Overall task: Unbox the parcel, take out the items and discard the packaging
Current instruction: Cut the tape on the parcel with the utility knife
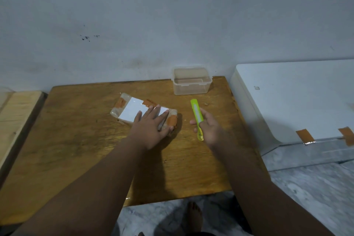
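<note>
My left hand (pixel 151 127) lies flat, fingers straight, on the taped parcel (pixel 132 110). To its right, my right hand (pixel 209 130) grips the green cutter (pixel 197 117).

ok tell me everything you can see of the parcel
The parcel is a small flat packet wrapped in glossy clear plastic, with a white label on top and brown tape patches near its corners. It looks sealed and lies flat, askew, on the wooden table. The left hand rests on one end, fingers straight.
</note>
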